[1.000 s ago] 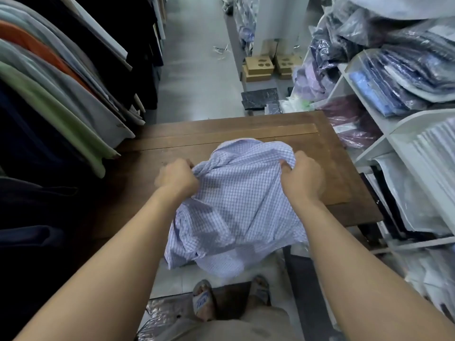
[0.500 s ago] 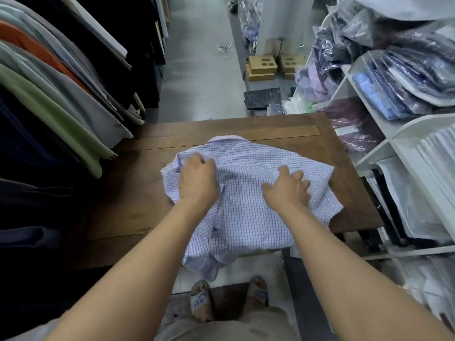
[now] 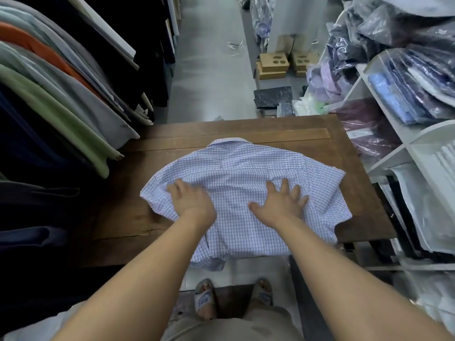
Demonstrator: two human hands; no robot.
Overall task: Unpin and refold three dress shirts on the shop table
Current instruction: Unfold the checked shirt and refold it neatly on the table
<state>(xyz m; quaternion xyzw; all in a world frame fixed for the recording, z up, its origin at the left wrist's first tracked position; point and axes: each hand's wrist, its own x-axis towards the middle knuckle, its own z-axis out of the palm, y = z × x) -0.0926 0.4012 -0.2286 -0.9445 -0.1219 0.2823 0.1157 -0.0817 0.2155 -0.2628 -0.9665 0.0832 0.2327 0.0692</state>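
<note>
A thin woven shirt (image 3: 246, 173), matt blue-and-white check cloth, lies lightly creased on a dark wooden worktop (image 3: 246, 132) whose dull brown finish shows grain and a rough split line toward the near-left corner. Beyond the worktop's right edge, smooth white shelves (image 3: 398, 134) hold garments sealed in glossy, crinkled clear plastic bags (image 3: 418, 77). Past the left edge hang soft, matt cloth garments (image 3: 61, 114). Beyond the far edge, plain brown cardboard boxes (image 3: 272, 62) stand on a smooth grey floor (image 3: 209, 70) with a faint sheen.
</note>
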